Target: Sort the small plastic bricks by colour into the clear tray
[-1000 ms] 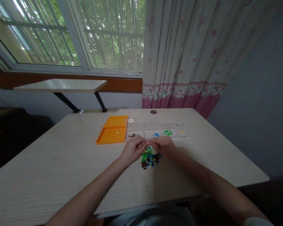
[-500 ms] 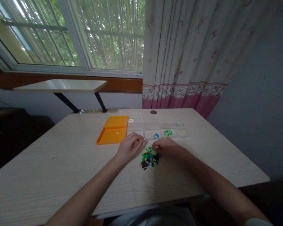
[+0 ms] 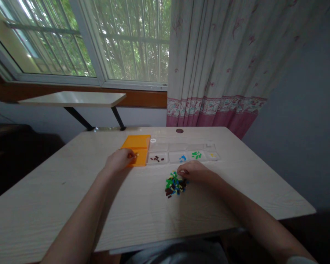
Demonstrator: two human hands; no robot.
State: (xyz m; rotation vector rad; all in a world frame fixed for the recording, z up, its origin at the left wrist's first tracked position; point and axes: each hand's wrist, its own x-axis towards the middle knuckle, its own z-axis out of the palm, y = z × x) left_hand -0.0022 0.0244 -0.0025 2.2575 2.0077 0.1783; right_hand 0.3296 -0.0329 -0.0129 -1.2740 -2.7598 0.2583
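A small pile of mixed toy bricks (image 3: pixel 173 186), green, brown, blue and pale yellow, lies on the table. At its upper right edge my right hand (image 3: pixel 194 171) rests with fingers curled together; what they pinch is hidden. My left hand (image 3: pixel 119 160) is over the orange tray (image 3: pixel 140 162), its fingertips closed on what looks like a small pale brick. Another pale piece lies beside those fingertips in the tray. Right of it, a clear compartment tray (image 3: pixel 167 157) holds brown bricks (image 3: pixel 156 158), blue bricks (image 3: pixel 182 158), green bricks (image 3: pixel 196 155) and a little yellow (image 3: pixel 212 155) in separate front compartments.
The pale wooden table (image 3: pixel 143 212) spreads under everything, with a round dark disc (image 3: pixel 179 131) near its back edge. A raised shelf (image 3: pixel 77 98) stands at the back left. Behind are a barred window and a curtain (image 3: pixel 209 73).
My left hand has moved left from beside the pile to the orange tray, carrying a small pale piece. This uncovers the brown bricks' compartment. My right hand stays at the pile.
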